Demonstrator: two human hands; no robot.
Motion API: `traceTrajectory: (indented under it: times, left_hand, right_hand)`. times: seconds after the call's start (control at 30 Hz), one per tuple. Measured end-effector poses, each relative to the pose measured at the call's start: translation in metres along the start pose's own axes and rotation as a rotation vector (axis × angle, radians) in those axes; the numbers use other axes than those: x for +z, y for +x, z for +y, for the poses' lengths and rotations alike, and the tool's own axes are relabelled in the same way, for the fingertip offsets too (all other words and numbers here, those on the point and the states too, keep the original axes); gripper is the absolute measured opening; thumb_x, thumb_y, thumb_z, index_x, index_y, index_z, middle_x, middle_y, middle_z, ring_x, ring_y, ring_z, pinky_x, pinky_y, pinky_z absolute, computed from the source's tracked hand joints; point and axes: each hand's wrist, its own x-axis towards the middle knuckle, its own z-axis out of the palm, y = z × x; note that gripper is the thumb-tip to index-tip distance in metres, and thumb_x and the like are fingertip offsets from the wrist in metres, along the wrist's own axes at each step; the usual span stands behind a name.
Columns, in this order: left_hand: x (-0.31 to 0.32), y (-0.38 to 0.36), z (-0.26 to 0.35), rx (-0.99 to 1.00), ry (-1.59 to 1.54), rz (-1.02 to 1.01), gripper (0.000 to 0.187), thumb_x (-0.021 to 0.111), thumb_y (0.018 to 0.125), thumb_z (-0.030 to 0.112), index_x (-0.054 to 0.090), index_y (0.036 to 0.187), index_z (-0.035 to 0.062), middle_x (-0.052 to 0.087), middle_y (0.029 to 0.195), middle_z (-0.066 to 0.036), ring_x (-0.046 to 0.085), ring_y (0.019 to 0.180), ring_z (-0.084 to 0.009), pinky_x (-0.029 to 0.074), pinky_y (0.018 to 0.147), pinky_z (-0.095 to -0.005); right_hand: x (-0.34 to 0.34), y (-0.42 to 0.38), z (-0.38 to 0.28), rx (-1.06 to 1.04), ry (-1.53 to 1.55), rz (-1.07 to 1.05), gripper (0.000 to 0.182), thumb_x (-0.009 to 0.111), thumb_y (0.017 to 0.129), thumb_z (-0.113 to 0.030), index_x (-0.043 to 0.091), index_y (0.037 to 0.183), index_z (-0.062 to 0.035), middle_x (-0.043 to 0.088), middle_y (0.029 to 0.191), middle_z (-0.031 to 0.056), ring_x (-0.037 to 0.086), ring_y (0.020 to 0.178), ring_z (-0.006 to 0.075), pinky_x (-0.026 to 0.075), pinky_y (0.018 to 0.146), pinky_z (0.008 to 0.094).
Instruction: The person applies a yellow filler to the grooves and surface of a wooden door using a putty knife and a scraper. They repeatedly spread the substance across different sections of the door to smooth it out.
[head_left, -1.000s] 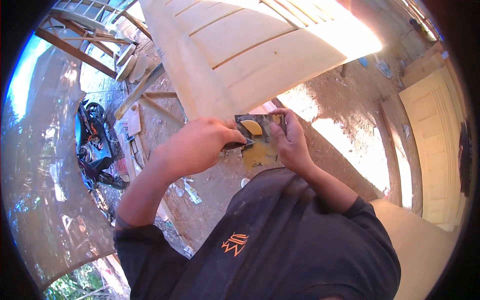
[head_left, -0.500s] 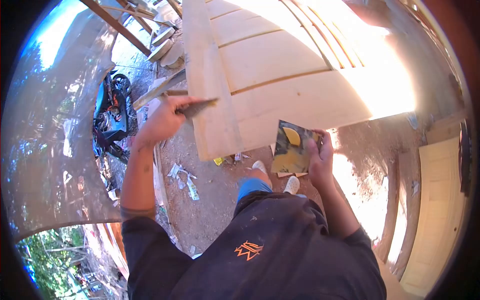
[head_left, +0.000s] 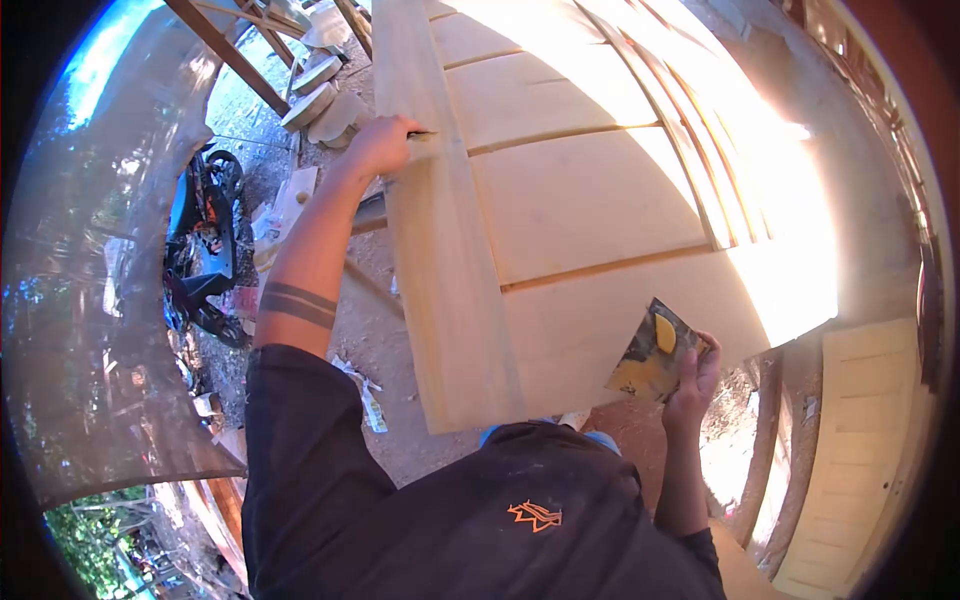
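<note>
A pale wooden panelled door [head_left: 590, 205] lies in front of me, flat and raised above the ground. My left hand [head_left: 382, 147] reaches over its left edge, closed around a putty knife [head_left: 422, 133]. Only a thin dark sliver of that blade shows, at the surface of the long left side board. Over the near right part of the door, my right hand [head_left: 693, 385] grips a dark flat putty board [head_left: 640, 374] tilted up. Yellowish filler is smeared across this board, with a thicker yellow lump [head_left: 665, 334] near its top.
A motorbike [head_left: 208, 240] stands at the left beside a hanging translucent sheet [head_left: 110, 330]. Round wooden pieces [head_left: 312, 105] lie beyond the door's left edge, near wooden beams [head_left: 225, 55]. Another panelled door [head_left: 850, 440] is at the right. Litter [head_left: 365, 395] lies on the ground.
My left hand has moved forward along the door's left board with the putty knife. The right hand and putty board have shifted right and turned. My view has come closer over the door.
</note>
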Motion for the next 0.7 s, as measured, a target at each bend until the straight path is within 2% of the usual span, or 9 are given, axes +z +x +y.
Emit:
traceTrajectory:
  times: [0.13,0.23,0.33,0.4,0.63,0.7]
  left_hand:
    - [0.009,0.033,-0.002,-0.006,0.026,-0.100,0.046,0.048,0.071,-0.002,0.063,0.112,0.0134,0.062,0.109,-0.018,0.059,0.102,-0.0328,0.045,0.089,-0.0376]
    - [0.017,0.044,-0.001,0.064,0.102,-0.002,0.048,0.050,0.070,-0.001,0.064,0.112,0.0184,0.063,0.106,-0.015,0.060,0.099,-0.0295,0.048,0.086,-0.0377]
    - [0.017,0.039,0.007,-0.021,0.150,-0.019,0.049,0.051,0.070,-0.001,0.064,0.113,0.0198,0.064,0.106,-0.013,0.060,0.100,-0.0286,0.048,0.087,-0.0371]
    - [0.018,0.029,0.014,0.013,0.153,-0.047,0.047,0.052,0.069,0.000,0.065,0.111,0.0171,0.063,0.106,-0.015,0.060,0.099,-0.0308,0.047,0.087,-0.0375]
    - [0.054,-0.073,0.066,-0.037,0.107,-0.059,0.043,0.053,0.070,-0.002,0.066,0.107,0.0157,0.062,0.106,-0.014,0.059,0.097,-0.0313,0.046,0.086,-0.0374]
    - [0.072,-0.118,0.089,-0.046,-0.065,0.072,0.042,0.051,0.072,-0.003,0.065,0.108,0.0142,0.062,0.107,-0.013,0.059,0.097,-0.0311,0.046,0.087,-0.0373]
  right_hand:
    - [0.008,0.010,-0.006,-0.005,-0.014,0.062,0.023,0.042,0.095,-0.011,0.042,0.116,-0.0013,0.051,0.108,0.0084,0.049,0.100,0.0135,0.040,0.089,0.0274]
    - [0.005,0.020,0.000,-0.052,0.009,0.131,0.024,0.042,0.096,-0.012,0.042,0.117,-0.0005,0.052,0.108,0.0095,0.050,0.099,0.0144,0.040,0.089,0.0282]
    - [0.001,0.025,0.003,-0.026,-0.054,0.132,0.024,0.041,0.096,-0.012,0.041,0.117,-0.0003,0.052,0.108,0.0106,0.050,0.099,0.0151,0.040,0.089,0.0286]
    - [0.004,0.027,-0.001,-0.028,-0.051,0.106,0.024,0.041,0.096,-0.011,0.041,0.118,-0.0001,0.052,0.107,0.0107,0.050,0.099,0.0152,0.040,0.089,0.0288]
    - [0.001,0.031,-0.002,-0.032,-0.079,0.032,0.025,0.042,0.096,-0.010,0.040,0.118,0.0001,0.051,0.107,0.0099,0.049,0.100,0.0148,0.039,0.089,0.0280]
    - [0.000,0.036,0.000,-0.064,-0.089,0.006,0.025,0.042,0.096,-0.011,0.040,0.118,-0.0001,0.051,0.106,0.0096,0.049,0.100,0.0145,0.039,0.089,0.0276]
